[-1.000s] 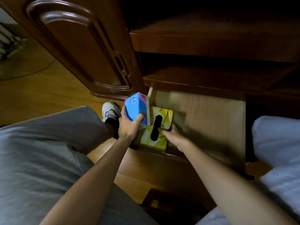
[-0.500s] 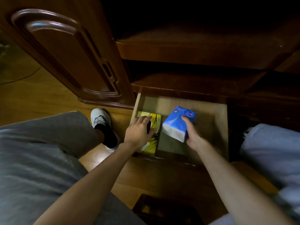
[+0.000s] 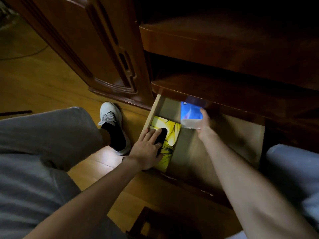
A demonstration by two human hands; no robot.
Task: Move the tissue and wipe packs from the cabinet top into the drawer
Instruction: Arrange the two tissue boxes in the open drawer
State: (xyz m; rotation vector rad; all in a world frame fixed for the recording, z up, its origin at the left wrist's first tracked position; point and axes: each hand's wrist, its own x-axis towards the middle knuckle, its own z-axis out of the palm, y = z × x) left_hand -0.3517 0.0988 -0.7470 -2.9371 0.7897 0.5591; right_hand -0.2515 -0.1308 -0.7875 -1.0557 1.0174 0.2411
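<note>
The right hand (image 3: 204, 125), fingers clamped on the blue pack (image 3: 190, 113), has carried it deeper toward the drawer (image 3: 189, 157) back at centre frame; the left hand (image 3: 148, 149) stays flat, fingers together, on the yellow box (image 3: 170, 135). Release remains.

Dim room. Glossy wooden floor (image 3: 43, 80), bright light patch near shoe. Dark reddish-brown cabinet door (image 3: 82, 42) with raised moulding stands open at left. Curved dark shelves (image 3: 215, 49) above. Thin cable (image 3: 25, 55) on floor, far left.

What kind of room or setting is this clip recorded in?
Most likely a home, perhaps a bedroom. A dark wooden cabinet with an open drawer stands on a wood floor, pale bedding-like fabric lies at the right, and the right hand puts a blue pack in.
</note>
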